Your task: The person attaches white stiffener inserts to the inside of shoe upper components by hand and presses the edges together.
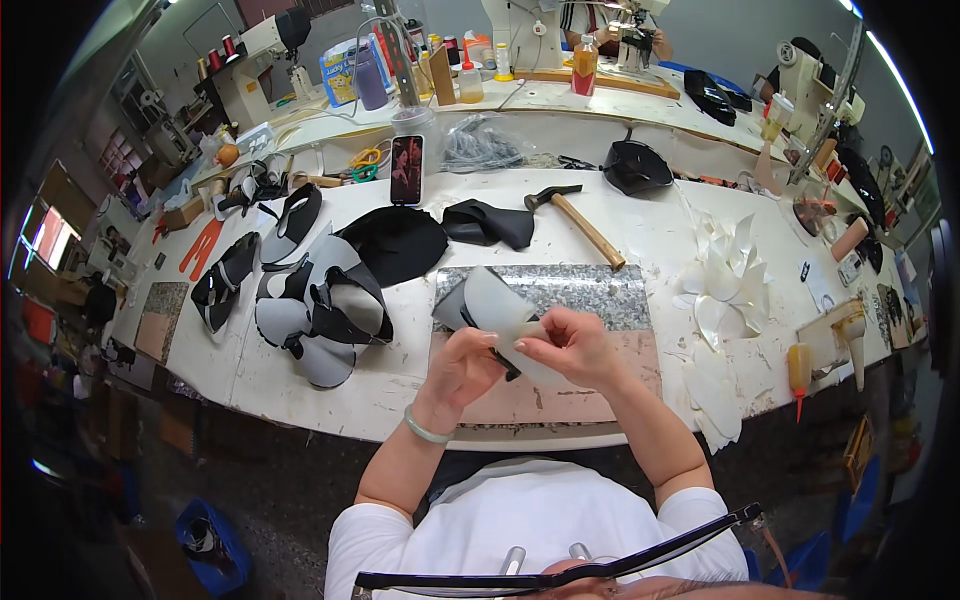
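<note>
Above a work board, my left hand (462, 372) and my right hand (574, 346) both pinch a curved shoe upper piece (492, 302). Its visible side is pale grey-white, with a darker grey part at the left and a black strip along the lower edge. The fingers of both hands are closed at its near edge, thumbs close together. Under the piece lies a speckled stone slab (595, 290), with a pinkish board (600, 375) on its near side. Several black and grey shoe uppers (325, 305) are heaped to the left.
A hammer (588, 228) lies beyond the slab, near folded black pieces (488, 222). A phone (406, 172) stands upright at the back. White cut pieces (725, 285) pile up at right, beside a yellow glue bottle (799, 370). Behind, a person sits at a sewing machine (636, 38).
</note>
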`<state>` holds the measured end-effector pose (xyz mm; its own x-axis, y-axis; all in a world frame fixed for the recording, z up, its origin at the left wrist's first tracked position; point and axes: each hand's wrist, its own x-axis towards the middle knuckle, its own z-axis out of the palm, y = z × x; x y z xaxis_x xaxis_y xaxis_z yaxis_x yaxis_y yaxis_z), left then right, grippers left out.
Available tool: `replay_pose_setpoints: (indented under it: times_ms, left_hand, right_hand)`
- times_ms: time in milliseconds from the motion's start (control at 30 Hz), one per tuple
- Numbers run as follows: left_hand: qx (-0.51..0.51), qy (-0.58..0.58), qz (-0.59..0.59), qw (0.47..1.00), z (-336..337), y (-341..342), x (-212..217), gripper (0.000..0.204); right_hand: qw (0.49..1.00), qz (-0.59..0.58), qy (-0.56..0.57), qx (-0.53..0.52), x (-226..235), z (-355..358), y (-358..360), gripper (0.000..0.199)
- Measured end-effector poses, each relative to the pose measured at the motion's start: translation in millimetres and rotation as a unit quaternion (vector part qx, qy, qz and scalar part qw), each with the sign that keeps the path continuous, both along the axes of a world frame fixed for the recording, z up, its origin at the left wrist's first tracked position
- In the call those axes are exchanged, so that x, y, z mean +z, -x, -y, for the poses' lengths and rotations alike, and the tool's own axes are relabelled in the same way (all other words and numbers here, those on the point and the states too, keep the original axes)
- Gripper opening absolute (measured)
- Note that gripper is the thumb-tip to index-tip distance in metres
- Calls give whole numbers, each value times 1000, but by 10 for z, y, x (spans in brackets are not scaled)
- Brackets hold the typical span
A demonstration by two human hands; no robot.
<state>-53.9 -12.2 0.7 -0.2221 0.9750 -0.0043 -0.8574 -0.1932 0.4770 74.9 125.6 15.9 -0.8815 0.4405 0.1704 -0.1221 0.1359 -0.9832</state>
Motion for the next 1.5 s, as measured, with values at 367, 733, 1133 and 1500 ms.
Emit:
replay_pose_setpoints:
  times_ms: [367, 733, 1133, 1500]
  left_hand:
    - [222, 104, -167, 955, 138, -120, -100, 17]
    - [255, 68, -161, 951, 212, -196, -18, 26]
    - [335, 95, -379, 857, 205, -128, -49, 13]
    - [209, 237, -321, 893, 239, 33, -198, 17]
  right_hand:
    - [994, 37, -101, -36, 44, 159, 1, 24]
    - [989, 12, -143, -44, 113, 316, 2, 23]
    - [996, 11, -86, -28, -78, 413, 5, 21]
    - [987, 96, -104, -78, -173, 265, 216, 25]
